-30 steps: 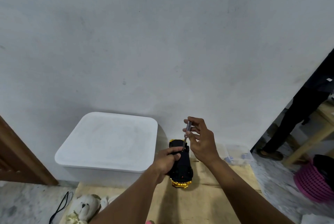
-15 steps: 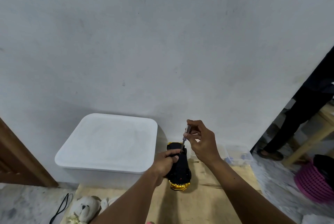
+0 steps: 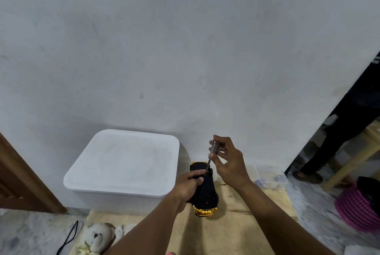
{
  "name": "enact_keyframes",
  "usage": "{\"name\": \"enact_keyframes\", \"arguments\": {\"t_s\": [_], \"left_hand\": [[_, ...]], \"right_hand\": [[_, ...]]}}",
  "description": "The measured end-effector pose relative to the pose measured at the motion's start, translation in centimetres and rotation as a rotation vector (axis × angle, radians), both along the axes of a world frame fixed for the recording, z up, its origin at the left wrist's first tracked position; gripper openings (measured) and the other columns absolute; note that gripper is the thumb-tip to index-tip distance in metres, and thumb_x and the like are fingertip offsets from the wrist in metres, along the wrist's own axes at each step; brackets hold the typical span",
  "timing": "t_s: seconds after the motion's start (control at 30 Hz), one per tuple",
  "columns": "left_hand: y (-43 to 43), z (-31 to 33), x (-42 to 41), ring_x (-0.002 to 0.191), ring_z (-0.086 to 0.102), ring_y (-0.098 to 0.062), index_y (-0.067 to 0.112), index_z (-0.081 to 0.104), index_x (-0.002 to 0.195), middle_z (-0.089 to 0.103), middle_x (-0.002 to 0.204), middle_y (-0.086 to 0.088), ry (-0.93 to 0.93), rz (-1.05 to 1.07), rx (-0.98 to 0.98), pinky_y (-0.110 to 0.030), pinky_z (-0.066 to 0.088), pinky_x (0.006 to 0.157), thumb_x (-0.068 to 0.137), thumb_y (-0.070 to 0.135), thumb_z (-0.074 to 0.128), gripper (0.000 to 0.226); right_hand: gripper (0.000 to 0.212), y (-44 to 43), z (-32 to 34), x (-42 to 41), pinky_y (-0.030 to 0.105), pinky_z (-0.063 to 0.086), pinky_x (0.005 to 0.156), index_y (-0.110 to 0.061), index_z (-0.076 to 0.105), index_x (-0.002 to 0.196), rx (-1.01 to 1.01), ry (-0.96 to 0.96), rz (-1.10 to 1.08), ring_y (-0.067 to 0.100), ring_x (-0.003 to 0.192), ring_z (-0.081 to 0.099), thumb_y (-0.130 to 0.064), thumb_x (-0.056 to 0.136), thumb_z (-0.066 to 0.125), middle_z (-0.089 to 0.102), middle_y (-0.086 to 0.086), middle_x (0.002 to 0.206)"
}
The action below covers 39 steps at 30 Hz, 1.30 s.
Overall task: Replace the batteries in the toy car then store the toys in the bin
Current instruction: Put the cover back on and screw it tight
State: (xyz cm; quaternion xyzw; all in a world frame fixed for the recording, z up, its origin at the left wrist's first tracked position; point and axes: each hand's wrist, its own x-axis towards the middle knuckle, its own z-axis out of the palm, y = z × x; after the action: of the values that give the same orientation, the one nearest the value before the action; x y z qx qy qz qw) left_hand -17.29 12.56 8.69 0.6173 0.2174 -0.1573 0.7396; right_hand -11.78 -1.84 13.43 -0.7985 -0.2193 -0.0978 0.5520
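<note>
A black and gold toy car (image 3: pixel 205 193) lies upside down on the wooden board (image 3: pixel 236 232), its black underside facing up. My left hand (image 3: pixel 188 185) grips the car's left side. My right hand (image 3: pixel 228 161) pinches the clear handle of a small screwdriver (image 3: pixel 211 155), whose tip points down onto the car's underside near my left fingers. A white bin (image 3: pixel 123 164) with its lid on stands to the left of the car, against the wall. A white plush bear (image 3: pixel 96 236) lies at the board's near left edge.
A clear plastic box (image 3: pixel 267 176) sits by the wall right of the car. A black cable (image 3: pixel 70 236) lies on the floor at left. At right stand a person's dark legs (image 3: pixel 329 141), a wooden table leg (image 3: pixel 349 164) and a pink basket (image 3: pixel 362 205).
My right hand has turned on the screwdriver handle, its fingers now spread more. The car and my left hand have barely shifted.
</note>
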Motion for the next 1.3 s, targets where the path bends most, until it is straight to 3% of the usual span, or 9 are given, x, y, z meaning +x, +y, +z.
{"name": "enact_keyframes", "arguments": {"t_s": [0.1,0.27,0.43,0.7,0.87,0.93,1.1,1.2,1.3], "left_hand": [[-0.21,-0.05,0.06,0.097,0.071,-0.025,0.034,0.073,0.106,0.071,0.114,-0.006,-0.006,0.004,-0.010,-0.026,0.056,0.058,0.097,0.010,0.057,0.030],[-0.24,0.04,0.15,0.098,0.070,-0.027,0.036,0.074,0.102,0.071,0.114,-0.006,-0.006,0.011,-0.007,-0.029,0.057,0.062,0.096,0.010,0.058,0.031],[-0.34,-0.05,-0.02,0.099,0.070,-0.026,0.033,0.074,0.104,0.072,0.112,-0.006,-0.011,0.011,-0.008,-0.028,0.056,0.062,0.097,0.009,0.057,0.030],[-0.56,0.30,-0.25,0.096,0.071,-0.025,0.032,0.072,0.111,0.073,0.111,-0.006,-0.016,0.008,-0.016,-0.026,0.055,0.058,0.098,0.010,0.056,0.030],[-0.43,0.23,-0.29,0.098,0.070,-0.026,0.033,0.073,0.109,0.072,0.112,-0.006,-0.012,0.016,-0.010,-0.029,0.057,0.061,0.097,0.010,0.057,0.030],[-0.43,0.29,-0.27,0.098,0.070,-0.026,0.031,0.073,0.111,0.071,0.112,-0.006,-0.012,0.019,-0.014,-0.028,0.057,0.061,0.097,0.010,0.057,0.030],[-0.22,0.30,-0.25,0.099,0.070,-0.027,0.032,0.071,0.112,0.071,0.113,-0.007,-0.007,0.026,-0.003,-0.027,0.056,0.059,0.098,0.010,0.055,0.030],[-0.10,0.20,-0.35,0.099,0.069,-0.027,0.031,0.071,0.114,0.070,0.115,-0.007,-0.001,0.019,0.000,-0.027,0.056,0.059,0.099,0.011,0.055,0.030],[-0.33,0.24,-0.18,0.099,0.070,-0.026,0.031,0.071,0.113,0.071,0.114,-0.008,-0.013,0.020,-0.012,-0.028,0.057,0.060,0.098,0.010,0.056,0.030]], "right_hand": [[0.043,0.08,0.18,0.01,0.025,0.059,0.083,-0.023,0.056,0.124,0.008,0.002,0.010,0.011,0.095,0.071,0.005,0.091,0.061,0.069,-0.001,0.108],[0.049,0.15,0.17,-0.23,0.019,0.057,0.080,-0.027,0.060,0.119,0.018,-0.058,-0.055,0.007,0.083,0.068,0.005,0.085,0.070,0.069,-0.006,0.095],[0.045,0.12,0.17,-0.30,0.024,0.057,0.086,-0.021,0.057,0.129,0.019,0.019,0.032,0.010,0.099,0.070,0.004,0.091,0.060,0.069,-0.004,0.114],[0.048,0.61,0.40,-0.56,0.021,0.057,0.078,-0.029,0.063,0.117,0.033,-0.061,-0.017,0.011,0.081,0.068,0.004,0.083,0.072,0.068,-0.005,0.093],[0.045,0.36,0.32,-0.55,0.023,0.056,0.088,-0.024,0.057,0.124,0.060,0.025,0.032,0.008,0.105,0.068,0.003,0.089,0.064,0.069,-0.004,0.113],[0.044,0.48,0.45,-0.50,0.023,0.057,0.084,-0.023,0.057,0.124,0.063,0.040,0.018,0.007,0.099,0.070,0.004,0.090,0.061,0.070,-0.002,0.108],[0.044,0.60,0.25,-0.52,0.021,0.057,0.075,-0.028,0.063,0.113,0.051,-0.052,-0.054,0.010,0.080,0.067,-0.001,0.081,0.077,0.068,-0.004,0.086],[0.049,0.33,0.01,-0.46,0.021,0.057,0.081,-0.031,0.061,0.121,0.032,-0.027,-0.008,0.011,0.089,0.069,-0.004,0.082,0.076,0.069,-0.005,0.095],[0.060,0.25,-0.19,-0.49,0.021,0.057,0.084,-0.034,0.054,0.134,0.010,0.032,0.043,0.009,0.098,0.070,0.004,0.089,0.063,0.070,-0.003,0.108]]}}
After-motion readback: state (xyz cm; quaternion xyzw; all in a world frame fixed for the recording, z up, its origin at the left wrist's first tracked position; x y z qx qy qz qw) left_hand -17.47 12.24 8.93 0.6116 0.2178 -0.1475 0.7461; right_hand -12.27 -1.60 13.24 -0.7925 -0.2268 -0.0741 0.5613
